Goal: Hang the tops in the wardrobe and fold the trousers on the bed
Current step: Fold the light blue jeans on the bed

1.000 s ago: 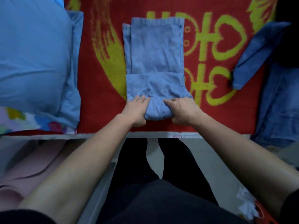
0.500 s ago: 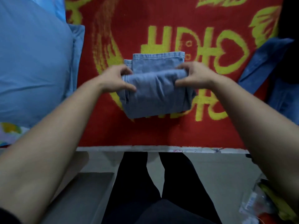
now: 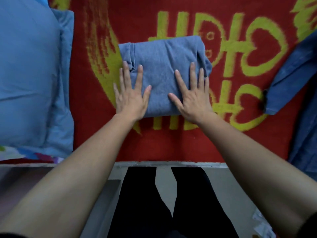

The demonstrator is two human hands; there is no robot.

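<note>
Toward twelve o'clock from the middle of my feed, the folded jeans point(image 3: 163, 73) lie on the bed as a compact, thick rectangle of pale blue denim. Its long axis runs from nine o'clock to three o'clock, with the three o'clock end tipped slightly farther from me. A stitched hem shows as a double seam at the nine o'clock end. The three o'clock end bunches into soft creases, and the edge at six o'clock is a rounded fold.

Both hands lie flat on the bundle, palms down, with fingers straight, spread and pointing to twelve o'clock. I see the left hand point(image 3: 131, 98) pressing the nine o'clock end, its outer fingers spilling over onto the cover. The right hand point(image 3: 192, 98) presses the three o'clock half. Neither one is curled round the cloth.

Under the jeans is a fuzzy red blanket point(image 3: 137, 18) with yellow woven figures and heart shapes. A smooth, puffy blue pillow point(image 3: 29, 74) fills nine o'clock. A darker denim garment point(image 3: 291, 74) drapes in at three o'clock, well apart from the bundle. At six o'clock the pale bed edge point(image 3: 171, 163) crosses, with black-clad legs point(image 3: 140, 203) below it.
</note>
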